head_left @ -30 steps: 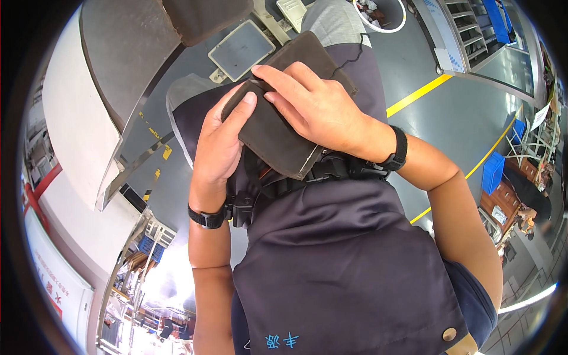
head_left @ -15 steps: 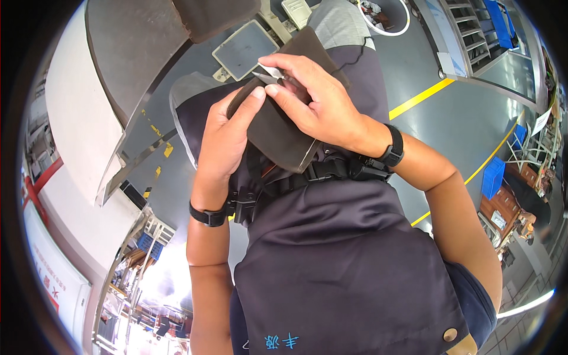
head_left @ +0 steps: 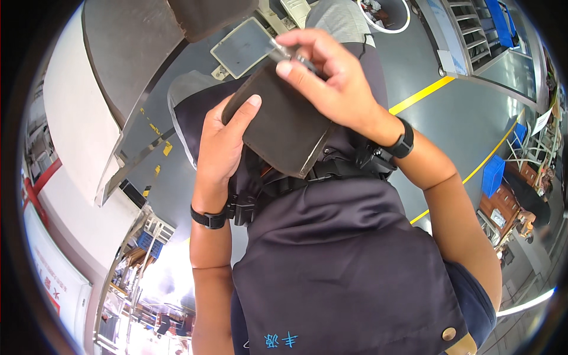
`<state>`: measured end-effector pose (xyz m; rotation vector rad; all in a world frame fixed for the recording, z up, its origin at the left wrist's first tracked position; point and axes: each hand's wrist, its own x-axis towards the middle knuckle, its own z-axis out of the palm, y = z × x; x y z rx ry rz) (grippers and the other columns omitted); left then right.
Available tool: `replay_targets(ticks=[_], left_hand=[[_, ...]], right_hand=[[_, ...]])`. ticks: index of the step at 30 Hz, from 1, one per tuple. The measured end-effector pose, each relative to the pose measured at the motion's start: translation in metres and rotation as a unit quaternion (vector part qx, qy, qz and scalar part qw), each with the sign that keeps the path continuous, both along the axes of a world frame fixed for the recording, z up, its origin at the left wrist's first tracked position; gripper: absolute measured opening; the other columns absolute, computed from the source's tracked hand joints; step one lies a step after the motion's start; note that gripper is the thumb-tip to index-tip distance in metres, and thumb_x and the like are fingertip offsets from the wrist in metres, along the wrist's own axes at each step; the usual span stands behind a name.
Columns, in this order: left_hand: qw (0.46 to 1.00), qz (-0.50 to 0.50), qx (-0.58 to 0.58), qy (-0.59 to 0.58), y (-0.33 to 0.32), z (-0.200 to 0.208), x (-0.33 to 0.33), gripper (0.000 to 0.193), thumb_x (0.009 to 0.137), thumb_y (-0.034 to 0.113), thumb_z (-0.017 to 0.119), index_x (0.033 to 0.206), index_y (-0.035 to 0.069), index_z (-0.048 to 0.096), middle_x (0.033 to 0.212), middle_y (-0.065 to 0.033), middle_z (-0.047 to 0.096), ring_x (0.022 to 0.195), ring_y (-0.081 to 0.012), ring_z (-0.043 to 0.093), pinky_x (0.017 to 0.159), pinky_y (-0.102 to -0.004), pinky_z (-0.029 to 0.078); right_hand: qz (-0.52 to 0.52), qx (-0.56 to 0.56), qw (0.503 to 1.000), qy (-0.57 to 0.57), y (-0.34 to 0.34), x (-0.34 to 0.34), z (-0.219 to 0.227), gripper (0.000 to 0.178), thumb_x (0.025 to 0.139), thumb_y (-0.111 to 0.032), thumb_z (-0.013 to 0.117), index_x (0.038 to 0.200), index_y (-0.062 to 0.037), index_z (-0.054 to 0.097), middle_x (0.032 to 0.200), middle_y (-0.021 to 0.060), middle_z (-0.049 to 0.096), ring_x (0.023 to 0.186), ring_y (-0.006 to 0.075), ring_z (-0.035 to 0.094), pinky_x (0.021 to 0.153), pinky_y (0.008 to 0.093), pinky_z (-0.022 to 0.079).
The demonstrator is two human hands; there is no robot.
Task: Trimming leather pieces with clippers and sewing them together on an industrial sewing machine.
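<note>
Since half a second ago, the right hand (head_left: 342, 89) has moved up and away from the left thumb, carrying a small tool (head_left: 306, 63) with it, while the left hand (head_left: 219, 139) has stayed almost in its place. Grey floor (head_left: 414, 65) spreads around the person, with a yellow line (head_left: 423, 96) on the right side. Next in size, a dark apron (head_left: 349, 260) covers the chest of the person. At the left is a pale table (head_left: 65, 118) with a curved edge. Over the lap, in front of the apron, is the dark brown piece (head_left: 287, 127), flat and tilted, with its upper edge just below the tool. Beyond it, near the floor, is a grey pedal (head_left: 242, 50) with a light rim. The left hand grips the left edge of the piece: its thumb presses on top, and its other fingers are mostly hidden. The right fingers are closed around the tool, which has a shiny metal end and a dark part; it is blurred, so I cannot tell its kind.
</note>
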<state>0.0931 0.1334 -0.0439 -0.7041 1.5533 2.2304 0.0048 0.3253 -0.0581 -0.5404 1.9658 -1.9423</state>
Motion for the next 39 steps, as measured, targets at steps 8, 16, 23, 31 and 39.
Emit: replay_targets(ticks=[8, 16, 23, 31, 39], left_hand=[[0.999, -0.027, 0.029, 0.02, -0.006, -0.001, -0.001, 0.028, 0.099, 0.013, 0.059, 0.121, -0.004, 0.066, 0.105, -0.0052, 0.07, 0.095, -0.0097, 0.064, 0.086, -0.0262, 0.05], [0.995, -0.04, 0.095, 0.008, -0.011, -0.001, -0.001, 0.036, 0.097, 0.01, 0.053, 0.127, -0.006, 0.061, 0.111, -0.0081, 0.068, 0.099, -0.0146, 0.065, 0.09, -0.0294, 0.05], [0.997, -0.074, 0.02, 0.032, -0.008, -0.002, 0.001, 0.03, 0.098, 0.01, 0.057, 0.124, -0.003, 0.065, 0.111, -0.0035, 0.069, 0.101, -0.0098, 0.063, 0.09, -0.0275, 0.05], [0.997, -0.063, 0.039, 0.02, -0.009, -0.001, 0.0, 0.03, 0.099, 0.01, 0.056, 0.124, -0.003, 0.064, 0.111, -0.0038, 0.069, 0.101, -0.0101, 0.063, 0.091, -0.0268, 0.049], [0.993, -0.06, 0.105, 0.015, -0.01, -0.003, 0.0, 0.035, 0.103, 0.016, 0.051, 0.131, -0.004, 0.059, 0.119, -0.009, 0.067, 0.107, -0.015, 0.064, 0.094, -0.0303, 0.05]], right_hand=[[0.041, 0.125, 0.973, 0.191, -0.007, 0.02, 0.002, 0.036, 0.091, -0.009, 0.074, 0.126, -0.0101, 0.065, 0.099, 0.0038, 0.069, 0.074, 0.0141, 0.063, 0.063, 0.0272, 0.053], [0.06, 0.144, 0.96, 0.231, -0.004, 0.018, 0.004, 0.035, 0.091, -0.01, 0.074, 0.125, -0.011, 0.066, 0.097, 0.0052, 0.068, 0.073, 0.0181, 0.066, 0.062, 0.0294, 0.055], [0.049, 0.135, 0.965, 0.218, -0.006, 0.02, 0.002, 0.036, 0.09, -0.008, 0.073, 0.125, -0.0097, 0.065, 0.102, 0.0065, 0.069, 0.075, 0.0186, 0.066, 0.064, 0.0292, 0.056], [0.045, 0.146, 0.964, 0.218, -0.006, 0.021, 0.002, 0.037, 0.09, -0.009, 0.073, 0.126, -0.0106, 0.064, 0.098, 0.0062, 0.068, 0.074, 0.0192, 0.066, 0.063, 0.0295, 0.055], [0.043, 0.159, 0.953, 0.256, -0.007, 0.02, 0.0, 0.032, 0.093, -0.015, 0.07, 0.123, -0.0107, 0.061, 0.101, 0.0098, 0.067, 0.076, 0.0297, 0.07, 0.062, 0.0374, 0.058]])
